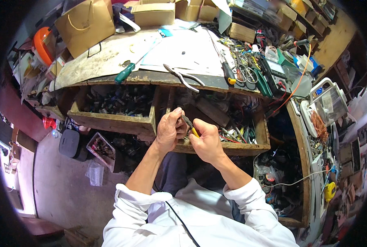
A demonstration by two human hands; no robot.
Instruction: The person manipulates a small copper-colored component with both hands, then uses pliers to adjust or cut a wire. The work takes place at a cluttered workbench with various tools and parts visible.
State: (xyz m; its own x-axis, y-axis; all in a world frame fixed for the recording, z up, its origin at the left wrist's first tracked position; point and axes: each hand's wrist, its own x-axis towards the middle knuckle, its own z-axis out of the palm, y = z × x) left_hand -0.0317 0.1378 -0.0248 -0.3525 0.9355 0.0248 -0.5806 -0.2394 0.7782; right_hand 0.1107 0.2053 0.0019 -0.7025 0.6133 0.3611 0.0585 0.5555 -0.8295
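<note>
Over the front of the open right-hand drawer [243,149], my two hands are close together. My right hand [207,142] is closed round a small tool with a yellow handle [195,132]; its kind is mostly hidden by the fingers. A dark part [186,120] reaches from there to the fingers of my left hand [170,131]. Those fingers are curled in a pinch, and what they hold is too small and covered to name. Behind the hands, pliers [182,77] with bare metal handles rest on the bench edge. A green-handled screwdriver [125,73] lies farther left.
Another open drawer [113,120] on the left is full of small dark parts. On the bench are a yellow-and-black screwdriver [229,74], several pliers and a multimeter [275,68]. An orange cable [294,91] hangs at right. A bin [103,150] stands on the floor.
</note>
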